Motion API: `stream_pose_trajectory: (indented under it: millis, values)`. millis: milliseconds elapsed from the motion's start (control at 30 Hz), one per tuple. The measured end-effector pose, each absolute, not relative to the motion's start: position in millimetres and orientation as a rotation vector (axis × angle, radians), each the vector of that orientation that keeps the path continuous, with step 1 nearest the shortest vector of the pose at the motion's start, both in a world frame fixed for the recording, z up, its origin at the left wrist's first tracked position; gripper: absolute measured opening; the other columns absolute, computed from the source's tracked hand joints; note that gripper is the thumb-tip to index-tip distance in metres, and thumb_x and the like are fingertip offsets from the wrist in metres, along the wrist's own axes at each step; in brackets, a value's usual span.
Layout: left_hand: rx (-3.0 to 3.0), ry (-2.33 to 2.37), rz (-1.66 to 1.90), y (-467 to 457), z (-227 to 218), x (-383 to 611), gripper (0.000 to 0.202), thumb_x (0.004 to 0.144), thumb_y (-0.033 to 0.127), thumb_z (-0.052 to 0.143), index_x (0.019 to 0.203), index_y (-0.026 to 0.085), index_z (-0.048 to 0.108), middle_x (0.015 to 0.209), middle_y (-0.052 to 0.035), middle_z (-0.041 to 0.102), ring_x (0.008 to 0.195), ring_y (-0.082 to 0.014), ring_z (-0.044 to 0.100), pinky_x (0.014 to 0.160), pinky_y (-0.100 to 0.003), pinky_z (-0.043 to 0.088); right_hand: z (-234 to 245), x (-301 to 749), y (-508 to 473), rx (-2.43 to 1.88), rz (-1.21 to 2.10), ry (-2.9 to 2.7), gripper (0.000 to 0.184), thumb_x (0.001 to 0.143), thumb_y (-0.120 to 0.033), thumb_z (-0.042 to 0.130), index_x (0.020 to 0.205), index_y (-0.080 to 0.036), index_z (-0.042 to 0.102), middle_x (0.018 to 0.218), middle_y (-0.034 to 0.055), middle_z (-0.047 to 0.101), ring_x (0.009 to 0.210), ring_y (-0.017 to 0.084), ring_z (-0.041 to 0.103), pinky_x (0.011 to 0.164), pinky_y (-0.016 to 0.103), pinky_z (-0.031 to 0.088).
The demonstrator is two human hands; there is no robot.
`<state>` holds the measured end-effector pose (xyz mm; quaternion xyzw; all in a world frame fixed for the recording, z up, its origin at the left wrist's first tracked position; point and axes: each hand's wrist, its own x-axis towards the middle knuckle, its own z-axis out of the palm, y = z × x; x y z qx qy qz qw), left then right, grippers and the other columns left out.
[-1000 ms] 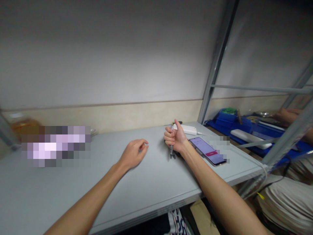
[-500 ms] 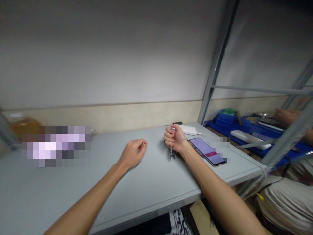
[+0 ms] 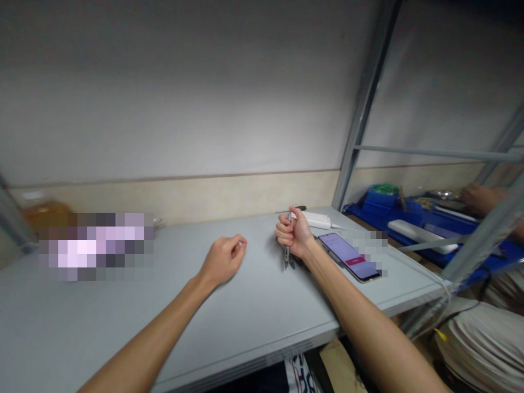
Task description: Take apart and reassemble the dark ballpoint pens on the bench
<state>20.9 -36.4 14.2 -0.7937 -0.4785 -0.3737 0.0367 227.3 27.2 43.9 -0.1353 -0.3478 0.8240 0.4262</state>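
My right hand [image 3: 295, 234] is a fist wrapped round a thin metal tool [image 3: 287, 256], held upright with its tips pointing down at the grey table [image 3: 229, 316]. My left hand [image 3: 224, 258] rests on the table to the left of it, fingers curled into a loose fist; I cannot see anything in it. A phone [image 3: 350, 256] with a lit screen lies just right of my right wrist. Behind the right hand lies a white device [image 3: 321, 220] with a dark thin tool beside it.
A blurred-out patch [image 3: 96, 245] sits at the table's back left. A metal rack post [image 3: 360, 120] stands at the right. Beyond it lies a blue tray [image 3: 413, 218] with parts, where another person's hand [image 3: 477, 195] works. Cables hang off the table's right edge.
My right thumb, stuck up a second ago, has folded down onto the tool. My left fingers have curled in tighter. The view shifted slightly.
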Motion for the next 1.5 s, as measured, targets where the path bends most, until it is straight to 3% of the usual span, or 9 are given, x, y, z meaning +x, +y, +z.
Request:
stream_pose_trajectory:
  millis: [167, 367, 600, 867, 1167, 1233, 1333, 1500]
  values:
    - [-2.457, -1.465, -1.125, -35.1, 13.2, 21.1, 0.019, 0.084, 0.025, 0.043, 0.079, 0.017, 0.06, 0.053, 0.0026, 0.054, 0.051, -0.0113, 0.05, 0.058, -0.024, 0.036, 44.6, 226.6, 25.9, -0.355, 2.037, -0.9, 0.031, 0.075, -0.034, 0.038, 0.049, -0.02, 0.027, 0.04, -0.0089, 0.013, 0.034, 0.005, 0.007, 0.026, 0.013, 0.014]
    - [-2.464, -1.475, -1.136, -35.6, 12.8, 20.6, 0.019, 0.084, 0.025, 0.043, 0.079, 0.017, 0.06, 0.051, 0.0032, 0.052, 0.05, -0.011, 0.05, 0.056, -0.023, 0.036, 48.5, 225.0, 22.2, -0.399, 2.04, -0.884, 0.039, 0.078, -0.044, 0.036, 0.049, -0.02, 0.028, 0.04, -0.0093, 0.013, 0.034, 0.004, 0.006, 0.026, 0.013, 0.013]
    - [-2.469, -1.492, -1.144, -36.9, 14.4, 21.3, 0.02, 0.083, 0.025, 0.043, 0.078, 0.017, 0.061, 0.05, 0.0035, 0.051, 0.048, -0.0103, 0.048, 0.054, -0.022, 0.035, 48.7, 225.1, 22.0, -0.415, 2.029, -0.881, 0.03, 0.073, -0.033, 0.035, 0.048, -0.02, 0.026, 0.04, -0.0088, 0.012, 0.035, 0.005, 0.005, 0.026, 0.013, 0.012]
    - [-2.5, -1.487, -1.128, -36.0, 12.2, 19.9, 0.02, 0.083, 0.025, 0.043, 0.078, 0.017, 0.061, 0.049, 0.0033, 0.051, 0.048, -0.0105, 0.047, 0.053, -0.022, 0.034, 47.7, 226.0, 21.6, -0.395, 2.017, -0.955, 0.031, 0.073, -0.037, 0.039, 0.05, -0.02, 0.026, 0.041, -0.0092, 0.013, 0.034, 0.005, 0.008, 0.027, 0.013, 0.013]
    - [-2.527, -1.524, -1.087, -36.3, 13.9, 21.1, 0.02, 0.083, 0.024, 0.042, 0.077, 0.017, 0.06, 0.05, 0.0037, 0.051, 0.046, -0.0102, 0.046, 0.052, -0.022, 0.032, 47.7, 216.6, 20.4, -0.661, 1.9, -0.998, 0.011, 0.067, -0.024, 0.044, 0.062, -0.02, 0.035, 0.043, -0.0091, 0.025, 0.035, 0.005, 0.017, 0.03, 0.015, 0.01]
    - [-2.535, -1.522, -1.079, -36.5, 14.2, 21.3, 0.019, 0.083, 0.024, 0.042, 0.077, 0.017, 0.059, 0.05, 0.004, 0.051, 0.046, -0.0101, 0.046, 0.052, -0.022, 0.032, 42.6, 210.5, 20.3, -0.762, 1.842, -1.063, 0.007, 0.066, -0.023, 0.044, 0.07, -0.019, 0.041, 0.046, -0.0083, 0.032, 0.036, 0.006, 0.024, 0.032, 0.015, 0.017]
    - [-2.543, -1.521, -1.077, -36.4, 14.1, 21.4, 0.019, 0.083, 0.024, 0.042, 0.077, 0.017, 0.059, 0.05, 0.004, 0.05, 0.047, -0.0101, 0.047, 0.052, -0.022, 0.032, 31.1, 202.2, 22.0, -0.921, 1.6, -1.249, 0.017, 0.067, -0.021, 0.042, 0.083, -0.018, 0.047, 0.05, -0.0062, 0.04, 0.042, 0.009, 0.038, 0.04, 0.019, 0.032]
    - [-2.572, -1.519, -1.071, -36.2, 13.0, 21.7, 0.02, 0.083, 0.023, 0.042, 0.076, 0.017, 0.059, 0.049, 0.0038, 0.05, 0.046, -0.0098, 0.046, 0.052, -0.022, 0.032, 17.7, 200.1, 26.5, -1.256, 0.88, -1.803, 0.019, 0.07, -0.016, 0.045, 0.087, -0.017, 0.054, 0.056, -0.0013, 0.049, 0.055, 0.013, 0.048, 0.057, 0.025, 0.037]
